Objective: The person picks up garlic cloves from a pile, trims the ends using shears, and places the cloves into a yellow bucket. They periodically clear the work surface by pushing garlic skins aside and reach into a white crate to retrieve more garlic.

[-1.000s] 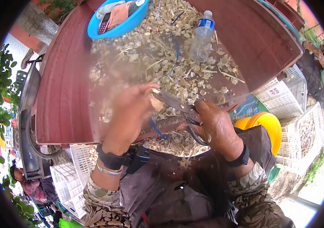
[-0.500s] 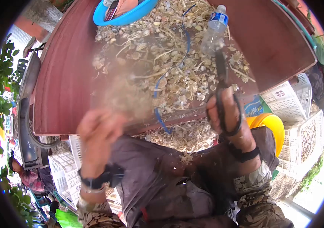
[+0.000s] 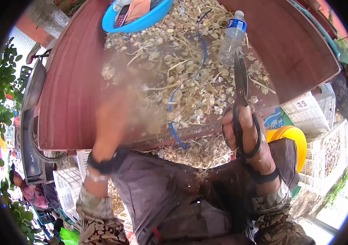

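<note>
My right hand has its fingers through the black handles of a pair of scissors. The blades point away from me, nearly together, with their tips just in front of a clear plastic bottle lying on the table. My left hand is over the near left part of the table, smeared by motion, so its fingers and anything in them cannot be made out. Garlic cloves, dry skins and stalks lie spread beyond and between the hands. A blue strap runs through this litter.
A blue basin with a phone and cloth stands at the back of the red table. White crates and a yellow bucket are at right. Another crate and a person are at left. Garlic litter fills my dark apron's lap area.
My left hand has moved forward, away from me, and is still blurred. My right hand stays almost in place with the scissors, which now look sharper. The view has shifted slightly.
</note>
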Demonstrator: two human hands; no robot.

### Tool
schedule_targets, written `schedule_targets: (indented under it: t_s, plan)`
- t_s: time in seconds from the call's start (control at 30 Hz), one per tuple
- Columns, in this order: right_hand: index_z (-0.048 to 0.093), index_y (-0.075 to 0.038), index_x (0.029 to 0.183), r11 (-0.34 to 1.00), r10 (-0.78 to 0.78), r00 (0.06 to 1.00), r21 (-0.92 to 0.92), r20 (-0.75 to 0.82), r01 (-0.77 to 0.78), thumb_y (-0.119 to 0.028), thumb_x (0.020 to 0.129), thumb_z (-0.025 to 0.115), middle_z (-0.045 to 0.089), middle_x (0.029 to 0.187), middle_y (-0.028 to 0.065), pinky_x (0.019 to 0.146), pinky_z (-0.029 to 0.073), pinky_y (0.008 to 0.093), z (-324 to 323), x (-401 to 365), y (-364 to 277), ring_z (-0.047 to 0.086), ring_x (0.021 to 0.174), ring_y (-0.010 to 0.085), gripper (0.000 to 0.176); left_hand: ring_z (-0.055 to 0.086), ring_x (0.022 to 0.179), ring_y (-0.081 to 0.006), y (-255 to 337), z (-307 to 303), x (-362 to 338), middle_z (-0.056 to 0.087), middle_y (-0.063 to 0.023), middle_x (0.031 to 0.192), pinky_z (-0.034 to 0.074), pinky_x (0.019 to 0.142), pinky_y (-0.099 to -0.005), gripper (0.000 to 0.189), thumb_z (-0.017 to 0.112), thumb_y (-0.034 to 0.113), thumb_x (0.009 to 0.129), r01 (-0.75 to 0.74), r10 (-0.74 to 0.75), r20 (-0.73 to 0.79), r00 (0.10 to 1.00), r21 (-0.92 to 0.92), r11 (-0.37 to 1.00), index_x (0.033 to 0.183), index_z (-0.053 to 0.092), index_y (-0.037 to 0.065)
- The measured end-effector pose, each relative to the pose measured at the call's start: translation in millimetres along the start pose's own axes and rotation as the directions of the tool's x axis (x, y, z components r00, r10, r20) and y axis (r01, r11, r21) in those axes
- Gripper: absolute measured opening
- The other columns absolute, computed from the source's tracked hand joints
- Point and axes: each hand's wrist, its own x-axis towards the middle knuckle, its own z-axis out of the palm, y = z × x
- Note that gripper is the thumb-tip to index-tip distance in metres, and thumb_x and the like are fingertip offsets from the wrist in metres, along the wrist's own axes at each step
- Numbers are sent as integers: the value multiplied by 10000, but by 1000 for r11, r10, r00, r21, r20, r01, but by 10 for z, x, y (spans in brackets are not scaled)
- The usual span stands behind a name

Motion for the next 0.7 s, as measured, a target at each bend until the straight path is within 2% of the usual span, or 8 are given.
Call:
schedule_targets:
  t_s: [0.17, 0.23, 0.33, 0.43, 0.47, 0.63, 0.67, 0.7]
  plan:
    - [591, 0, 864, 998, 47, 995, 36, -90, -44, -519, 946, 433, 521, 623, 26, 474, 386, 233, -94, 73, 31, 487, 514, 93, 548, 613, 908, -280, -407, 840, 1212, 623, -155, 818, 465, 766, -349, 233, 530, 55, 829, -500, 509, 30, 860, 242, 831, 1027, 652, 39]
    - [592, -4, 866, 998, 58, 994, 35, -97, -55, -530, 941, 436, 523, 629, 26, 476, 390, 232, -125, 107, 33, 488, 515, 92, 554, 589, 920, -306, -377, 1125, 1446, 598, -169, 798, 455, 761, -371, 231, 533, 48, 807, -391, 401, 10, 916, 243, 888, 1002, 657, 45]
    - [592, -2, 853, 998, 59, 995, 40, -74, -56, -518, 927, 482, 526, 631, 24, 469, 398, 232, -155, 146, 28, 496, 518, 88, 533, 609, 853, -290, -461, 1283, 1632, 618, -153, 791, 461, 734, -363, 191, 556, 71, 810, -462, 436, 153, 887, 295, 836, 971, 652, 32]
    - [594, -3, 825, 1000, 23, 998, 0, -60, -23, -482, 917, 532, 530, 625, 19, 456, 404, 230, -176, 144, 31, 502, 504, 88, 492, 616, 742, -289, -353, 1180, 1545, 631, -141, 762, 472, 688, -358, 177, 584, 87, 802, -128, 84, 236, 968, 178, 976, 961, 650, 41]
    - [595, -6, 822, 1000, 24, 998, -17, -55, -24, -477, 917, 537, 532, 623, 19, 453, 406, 229, -171, 144, 30, 501, 498, 88, 484, 618, 652, -232, -464, 1181, 1543, 654, -108, 735, 479, 629, -331, 176, 604, 124, 825, -179, 135, 200, 971, 222, 958, 965, 647, 26]
    - [563, -32, 842, 986, -11, 1000, -169, -25, 6, -484, 905, 544, 494, 604, -3, 462, 331, 232, -143, 159, 194, 429, 496, 61, 457, 559, 714, -48, -613, 940, 1310, 652, -14, 796, 430, 612, -207, 163, 622, 114, 857, 31, 0, 151, 989, -200, 979, 958, 646, -13]
    - [537, 30, 820, 974, -83, 996, -213, -23, 76, -369, 842, 693, 527, 696, 90, 554, 404, 379, -160, 165, 214, 567, 653, 225, 428, 553, 719, -41, -437, 833, 1179, 649, -6, 809, 425, 618, -198, 163, 629, 104, 853, 76, -19, 172, 985, -332, 940, 969, 647, -9]
    - [536, 26, 846, 911, -177, 984, -382, -23, 155, -376, 829, 699, 533, 718, 118, 569, 410, 397, -142, 169, 233, 564, 664, 271, 434, 546, 724, -33, -269, 742, 1045, 646, 2, 822, 420, 624, -190, 165, 636, 94, 849, 122, -34, 197, 980, -458, 880, 979, 648, -6]
